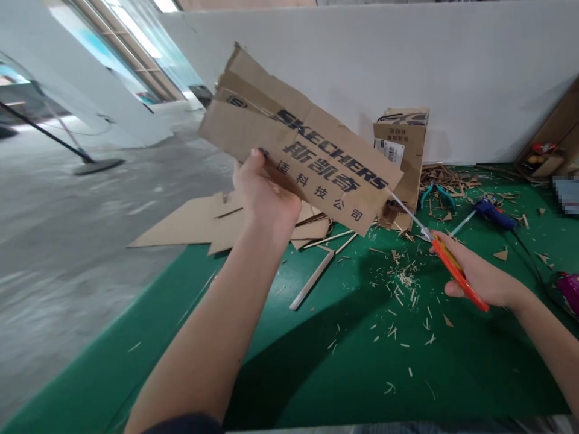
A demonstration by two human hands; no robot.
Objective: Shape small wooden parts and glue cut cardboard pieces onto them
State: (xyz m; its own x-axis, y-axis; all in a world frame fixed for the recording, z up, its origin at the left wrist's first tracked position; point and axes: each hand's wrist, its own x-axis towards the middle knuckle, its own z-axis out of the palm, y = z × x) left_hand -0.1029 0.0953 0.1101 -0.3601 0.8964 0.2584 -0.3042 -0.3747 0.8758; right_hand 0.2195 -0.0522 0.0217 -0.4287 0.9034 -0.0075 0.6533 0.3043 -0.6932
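My left hand [266, 196] holds up a folded piece of printed brown cardboard [312, 144] above the green table, thumb on its printed face and the other fingers hidden behind it. The cardboard tilts down to the right. In my right hand [474, 271] are scissors with orange handles [455, 274]. Their blades point up and left, and the tip meets the lower right end of the cardboard near the printed letters. Whether the blades are around its edge cannot be made out.
Flat cardboard sheets [181, 223] lie at the table's left edge. An upright cardboard box [409, 147] stands by the white wall. Teal pliers [436, 194], a blue glue gun [495, 214] and cardboard scraps lie at the right. Wooden strips and shavings [407, 277] dot the green table [362, 374].
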